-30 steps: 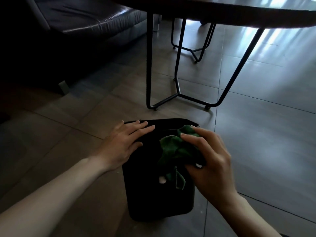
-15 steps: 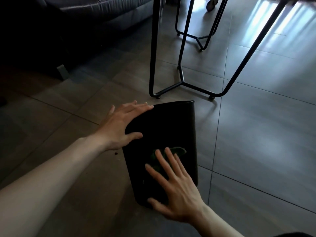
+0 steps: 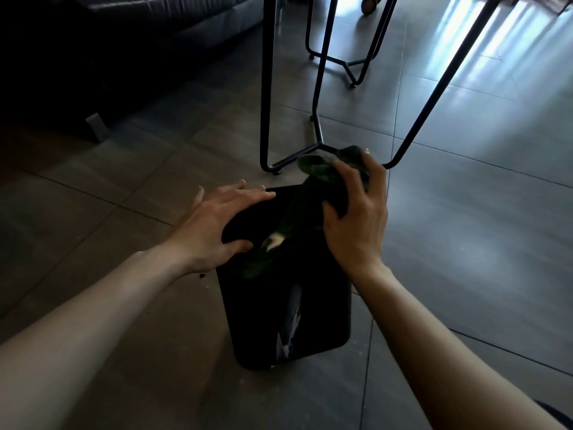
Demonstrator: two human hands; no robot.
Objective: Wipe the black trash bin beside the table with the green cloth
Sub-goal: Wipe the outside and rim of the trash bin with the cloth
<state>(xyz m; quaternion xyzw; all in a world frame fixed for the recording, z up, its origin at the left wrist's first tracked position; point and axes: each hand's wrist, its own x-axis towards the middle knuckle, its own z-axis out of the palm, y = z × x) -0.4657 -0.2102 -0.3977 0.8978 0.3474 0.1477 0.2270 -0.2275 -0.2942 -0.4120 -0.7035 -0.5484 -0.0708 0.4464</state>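
The black trash bin [image 3: 322,308] stands on the tiled floor just in front of the table's legs, with a pale streak down its near side. My left hand [image 3: 214,225] rests flat on its left top edge, fingers straight. My right hand [image 3: 356,218] grips the bunched green cloth [image 3: 328,178] at the bin's far right rim. A tail of the cloth trails down across the bin's top toward my left hand, with a small white patch on it.
Black metal table legs [image 3: 266,88] rise just behind the bin, with a second leg frame [image 3: 350,63] farther back. A dark sofa [image 3: 124,35] fills the upper left. Small crumbs [image 3: 203,276] lie on the floor tiles left of the bin.
My right hand, flat on the bin's near side half a second ago, has gathered the cloth and lifted it to the far rim. My left hand has stayed on the left edge.
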